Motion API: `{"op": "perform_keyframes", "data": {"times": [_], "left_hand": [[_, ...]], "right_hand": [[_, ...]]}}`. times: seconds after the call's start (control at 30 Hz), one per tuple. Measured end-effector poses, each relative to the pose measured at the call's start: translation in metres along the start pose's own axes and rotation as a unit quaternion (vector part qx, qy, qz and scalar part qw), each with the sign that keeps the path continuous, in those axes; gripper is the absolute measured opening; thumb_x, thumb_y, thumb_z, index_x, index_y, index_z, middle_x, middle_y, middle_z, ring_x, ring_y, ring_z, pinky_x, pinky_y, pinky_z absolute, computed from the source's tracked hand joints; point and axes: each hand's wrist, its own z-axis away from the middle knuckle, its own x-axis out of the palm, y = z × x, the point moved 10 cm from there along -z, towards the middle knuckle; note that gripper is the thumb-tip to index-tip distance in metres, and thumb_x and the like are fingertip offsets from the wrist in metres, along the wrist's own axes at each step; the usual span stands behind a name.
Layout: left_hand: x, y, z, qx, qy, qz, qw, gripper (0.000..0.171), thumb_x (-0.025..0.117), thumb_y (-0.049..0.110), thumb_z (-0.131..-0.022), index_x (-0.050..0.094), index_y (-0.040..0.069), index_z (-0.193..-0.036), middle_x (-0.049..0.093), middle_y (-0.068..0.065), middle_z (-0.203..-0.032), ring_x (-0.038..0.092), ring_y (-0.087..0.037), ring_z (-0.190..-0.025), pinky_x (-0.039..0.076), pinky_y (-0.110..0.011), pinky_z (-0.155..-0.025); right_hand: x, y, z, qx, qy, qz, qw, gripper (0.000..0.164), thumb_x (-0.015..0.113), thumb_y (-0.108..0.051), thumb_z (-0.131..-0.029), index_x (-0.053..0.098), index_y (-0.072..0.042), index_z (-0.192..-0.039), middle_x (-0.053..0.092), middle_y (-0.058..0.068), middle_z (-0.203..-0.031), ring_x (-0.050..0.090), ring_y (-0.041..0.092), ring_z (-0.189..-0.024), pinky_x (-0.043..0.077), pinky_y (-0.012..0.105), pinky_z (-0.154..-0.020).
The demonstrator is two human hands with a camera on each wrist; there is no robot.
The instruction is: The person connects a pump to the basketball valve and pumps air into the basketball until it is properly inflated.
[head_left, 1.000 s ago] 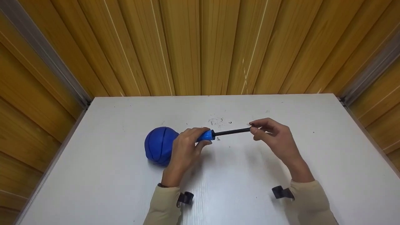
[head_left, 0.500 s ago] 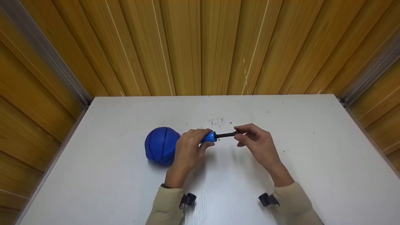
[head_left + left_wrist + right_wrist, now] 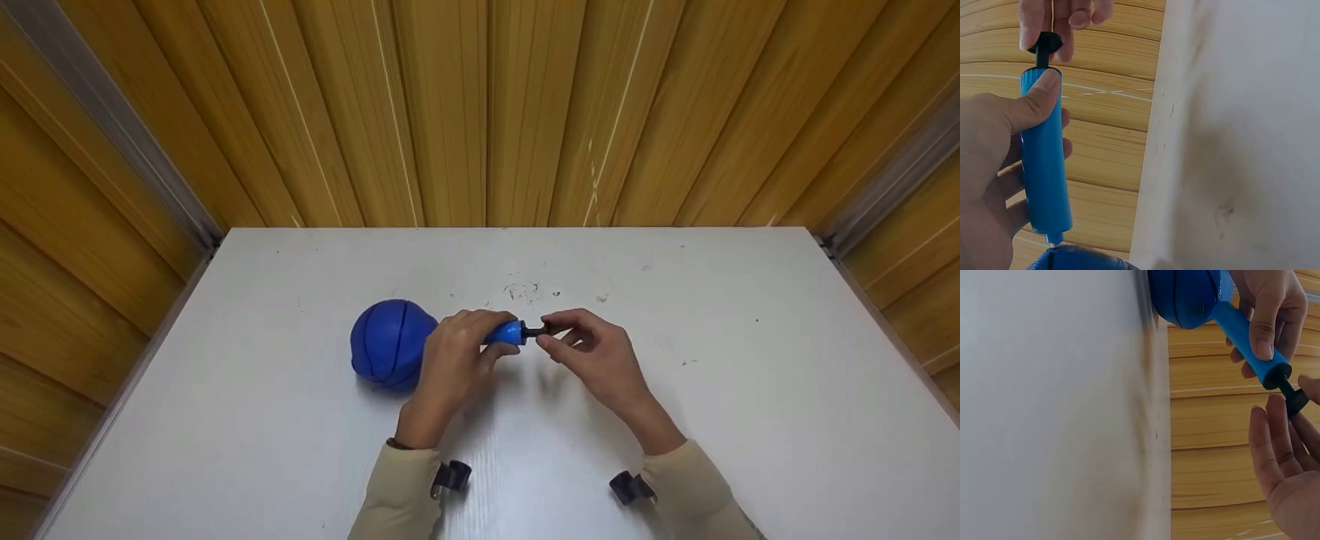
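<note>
A: Left to right?
B: I see the blue ball (image 3: 386, 345) on the counter (image 3: 225, 420), left hand (image 3: 455, 352) wrapped round the blue pump (image 3: 1045, 169), its tip (image 3: 1055, 237) at the ball.
A: Right hand (image 3: 596, 356)?
B: Pinching the black handle (image 3: 1050, 41), short rod (image 3: 1042, 58) showing.

Your left hand (image 3: 459, 360) grips the pump (image 3: 1048, 169), which has a smooth blue barrel and a black rod with a round handle (image 3: 1047, 43). Your right hand (image 3: 598, 358) pinches this handle, and only a short part of the rod is outside. The thin tip meets the ball (image 3: 390, 341), which is blue with dark seams, somewhat uneven in shape, and lies on the white table (image 3: 750, 420).
</note>
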Motion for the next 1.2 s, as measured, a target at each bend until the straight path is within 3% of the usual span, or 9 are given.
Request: {"op": "perform_keyframes", "data": {"times": [0.17,0.33,0.47,0.77,1.2], "left_hand": [[-0.007,-0.006,0.000,-0.008,0.013,0.010,0.9998,0.035,0.089,0.019,-0.087,0.079,0.011,-0.119,0.079,-0.002,-0.112,0.073,-0.022,-0.101,0.059,-0.041,-0.091],[-0.012,-0.010,0.000,-0.020,0.026,0.014,0.9993,0.036,0.088,0.019,-0.088,0.078,0.011,-0.121,0.078,-0.002,-0.115,0.072,-0.022,-0.104,0.059,-0.041,-0.092],[-0.011,-0.009,0.000,-0.021,0.024,0.014,0.9994,0.036,0.087,0.018,-0.089,0.077,0.011,-0.123,0.078,-0.002,-0.117,0.072,-0.023,-0.106,0.059,-0.041,-0.092],[-0.010,-0.002,-0.001,-0.005,0.037,-0.004,0.9993,0.035,0.088,0.018,-0.088,0.078,0.008,-0.121,0.078,-0.004,-0.115,0.072,-0.024,-0.105,0.059,-0.041,-0.090],[-0.002,0.009,0.000,0.018,0.023,-0.026,0.9992,0.035,0.088,0.022,-0.088,0.078,0.008,-0.119,0.079,-0.005,-0.112,0.073,-0.025,-0.102,0.059,-0.042,-0.088]], "right_hand": [[-0.024,-0.010,-0.003,-0.022,0.019,0.037,0.999,0.021,0.082,-0.006,-0.094,0.077,-0.008,-0.114,0.074,0.002,-0.100,0.067,0.021,-0.082,0.057,0.023,-0.072],[-0.059,-0.019,-0.004,-0.033,0.071,0.009,0.997,0.015,0.076,0.006,-0.094,0.075,0.000,-0.108,0.072,0.010,-0.097,0.071,0.021,-0.080,0.060,0.024,-0.073],[-0.071,-0.020,-0.005,-0.033,0.080,-0.016,0.996,0.014,0.074,0.006,-0.095,0.074,0.003,-0.109,0.073,0.013,-0.100,0.072,0.021,-0.079,0.061,0.027,-0.073],[-0.054,-0.007,-0.005,-0.006,0.057,-0.002,0.998,0.022,0.075,-0.009,-0.101,0.073,-0.006,-0.123,0.071,0.010,-0.105,0.074,0.030,-0.075,0.057,0.027,-0.088],[-0.001,0.002,0.002,0.012,0.032,-0.032,0.999,0.024,0.080,-0.009,-0.096,0.076,-0.010,-0.120,0.073,0.007,-0.109,0.072,0.031,-0.075,0.061,0.030,-0.073]]}}
